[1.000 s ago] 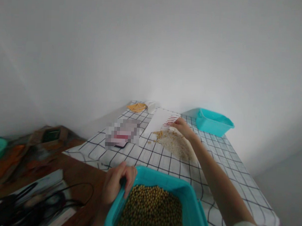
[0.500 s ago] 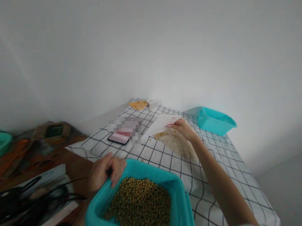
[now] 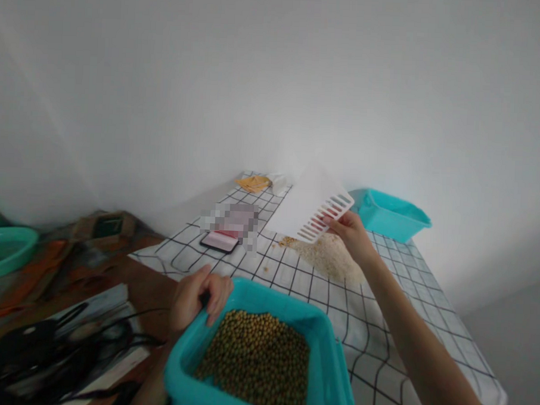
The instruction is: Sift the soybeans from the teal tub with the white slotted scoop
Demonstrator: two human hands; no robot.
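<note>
My left hand (image 3: 207, 298) is closed over the left rim of a turquoise plastic basin (image 3: 330, 342), fingers curled inside. Round greenish-yellow beans (image 3: 258, 360), which look like soybeans or peas, fill its lower part. My right hand (image 3: 348, 230) pinches a thin white slotted plastic board (image 3: 303, 204) by its edge with the row of slots. The board is tilted above a pale heap of grain (image 3: 334, 259), probably rice, and hides part of it. A few yellow kernels (image 3: 287, 241) lie at the heap's left end.
A second turquoise basin (image 3: 392, 217) stands at the back right of the checked tablecloth (image 3: 289, 272). A phone (image 3: 221, 241), partly pixelated, lies left, with a yellow cloth-like piece (image 3: 253, 183) behind. Cables and a black bag-like object (image 3: 31, 353) lie lower left, near a green tub (image 3: 6, 250).
My right hand has lifted the white board off the heap and turned it, so its slots show clearly. My left hand stays on the basin rim; the view has shifted slightly.
</note>
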